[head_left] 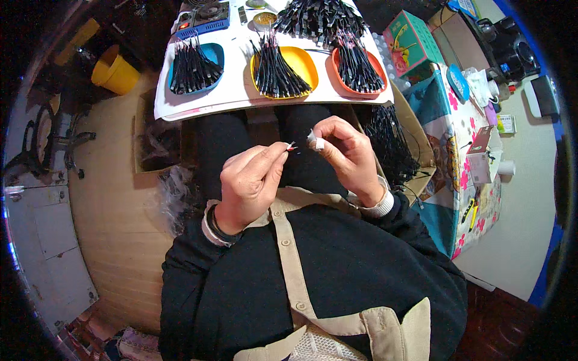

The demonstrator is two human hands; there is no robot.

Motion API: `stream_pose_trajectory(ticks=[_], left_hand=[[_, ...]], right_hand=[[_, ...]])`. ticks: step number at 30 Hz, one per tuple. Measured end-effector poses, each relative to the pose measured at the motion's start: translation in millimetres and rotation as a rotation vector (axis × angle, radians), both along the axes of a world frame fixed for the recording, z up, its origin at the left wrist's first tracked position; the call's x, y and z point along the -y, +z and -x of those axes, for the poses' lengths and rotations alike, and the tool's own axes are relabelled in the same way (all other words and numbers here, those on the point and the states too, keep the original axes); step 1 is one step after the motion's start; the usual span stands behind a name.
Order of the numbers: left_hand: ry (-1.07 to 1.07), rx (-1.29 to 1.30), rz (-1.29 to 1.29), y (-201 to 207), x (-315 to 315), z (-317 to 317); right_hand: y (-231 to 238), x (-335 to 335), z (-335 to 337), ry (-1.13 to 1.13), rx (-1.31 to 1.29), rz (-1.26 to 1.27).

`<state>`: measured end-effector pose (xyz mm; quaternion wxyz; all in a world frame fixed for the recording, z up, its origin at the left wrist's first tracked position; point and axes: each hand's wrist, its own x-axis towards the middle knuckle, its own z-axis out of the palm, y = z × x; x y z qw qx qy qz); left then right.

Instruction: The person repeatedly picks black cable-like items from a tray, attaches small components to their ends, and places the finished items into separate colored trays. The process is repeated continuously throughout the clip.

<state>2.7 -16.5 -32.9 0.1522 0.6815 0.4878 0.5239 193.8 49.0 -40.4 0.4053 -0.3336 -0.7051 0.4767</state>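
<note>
Above my lap, my left hand (248,180) pinches some short thin wires (292,147) between thumb and forefinger. Red and pale ends stick out of the fingertips toward the right. Facing them, a small gap away, is my right hand (352,153), its thumb and forefinger closed together. White wrapping (314,142) covers those fingertips. Whether something small sits between them, I cannot make out. Beyond my hands, bundles of black cables (276,72) lie in a blue tray (220,57), a yellow tray (306,63) and an orange tray (361,92).
The white table (235,99) carries the trays, a larger cable pile (319,21), a small bowl (264,21) and a blue-edged device (203,21). Right of my legs stands a carton (424,159) with more black cables. A flowered cloth (457,222) covers a side table.
</note>
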Motion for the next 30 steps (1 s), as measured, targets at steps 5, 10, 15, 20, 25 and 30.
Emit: stream_pose_trajectory(ticks=[5, 10, 15, 20, 25, 30], left_hand=[[-0.002, 0.042, 0.092, 30.3, -26.5, 13.7], [-0.022, 0.271, 0.217, 80.0, -85.3, 41.3], [-0.328, 0.308, 0.427, 104.0, -172.3, 67.3], [-0.642, 0.543, 0.649, 89.3, -182.3, 50.9], [-0.624, 0.336, 0.551, 89.9, -172.2, 37.8], [-0.612, 0.148, 0.429, 97.8, -174.3, 37.8]], right_hand=[[-21.4, -16.3, -1.9, 0.059, 0.164, 0.013], [-65.3, -31.8, 8.2, 0.178, 0.401, -0.244], [-55.4, -55.0, 3.8, 0.242, 0.227, -0.127], [9.5, -103.1, -11.1, -0.005, -0.26, 0.191], [52.5, -134.7, -3.1, 0.062, -0.253, -0.103], [66.2, -140.3, 3.0, 0.176, -0.221, -0.305]])
